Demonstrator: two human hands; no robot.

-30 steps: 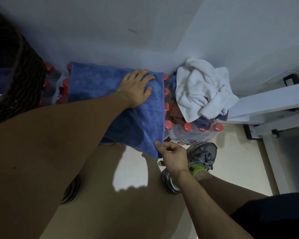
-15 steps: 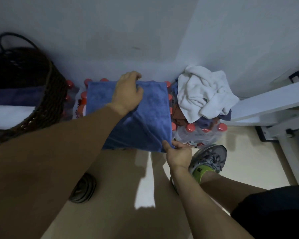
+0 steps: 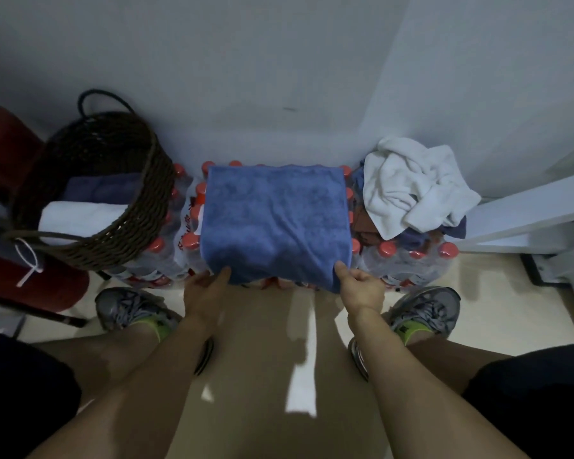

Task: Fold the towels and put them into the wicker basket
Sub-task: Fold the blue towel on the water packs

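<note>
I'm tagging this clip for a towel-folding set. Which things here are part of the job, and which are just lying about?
Part of the job:
blue towel
white towel heap
wicker basket with folded towels inside
left hand and right hand, at the blue towel's near corners

Just lying about:
bottle packs under the towels
red cylinder
white frame

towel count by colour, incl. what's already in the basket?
Blue: 2, the blue towel spread on the bottle packs and a folded blue towel in the wicker basket
White: 2, the folded white towel in the basket and the crumpled white towel
Total: 4 clearly visible; darker cloths under the crumpled one can't be counted.
</note>
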